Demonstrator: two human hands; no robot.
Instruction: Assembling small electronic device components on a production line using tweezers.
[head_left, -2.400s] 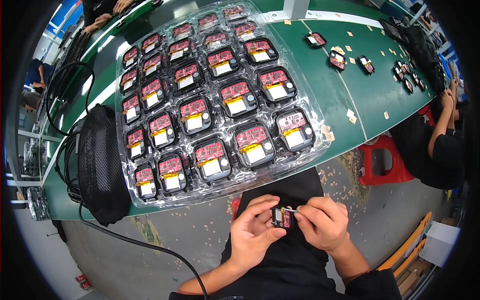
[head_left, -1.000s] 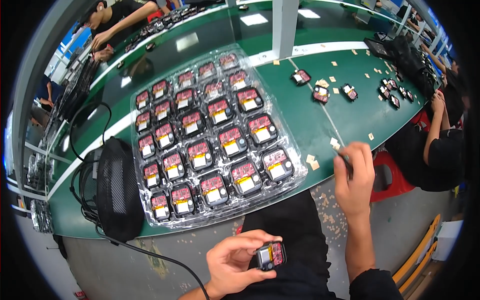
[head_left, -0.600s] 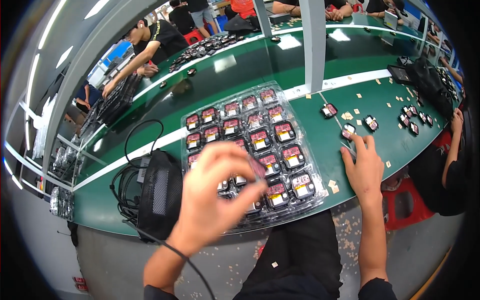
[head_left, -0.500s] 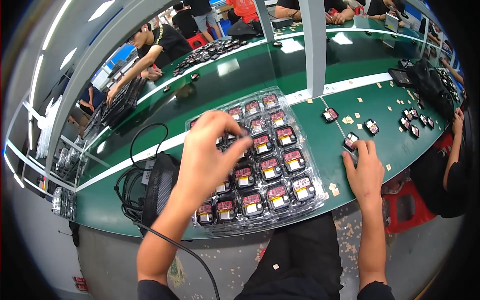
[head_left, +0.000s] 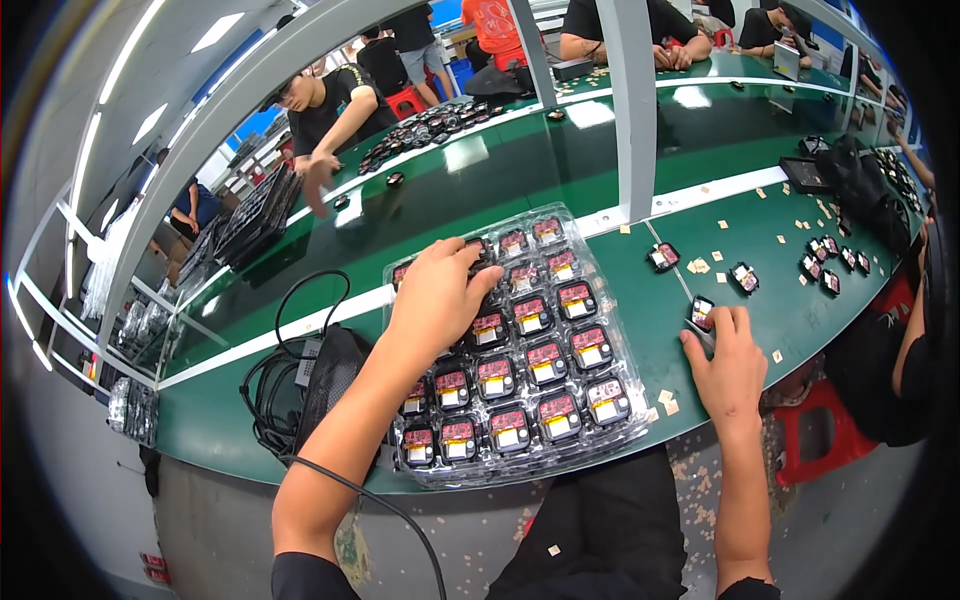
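A clear plastic tray (head_left: 520,466) fills the frame's centre, its pockets probably keeping the small black-and-red modules (head_left: 546,361) apart and circuit side up. The left hand (head_left: 437,295) reaches to the tray's upper left, fingertips down at one pocket; whether that grip is pinching a module, I cannot tell. At right of centre, the right hand (head_left: 728,372) is bent over the near edge of a loose module (head_left: 702,312) on the green tabletop (head_left: 750,320), a slim grey tool (head_left: 704,340) seemingly beside the thumb; how tightly this grip closes is hidden. Half a second ago the left hand was raised and blurred over the tray; now it is lowered. The right hand remains by the loose module.
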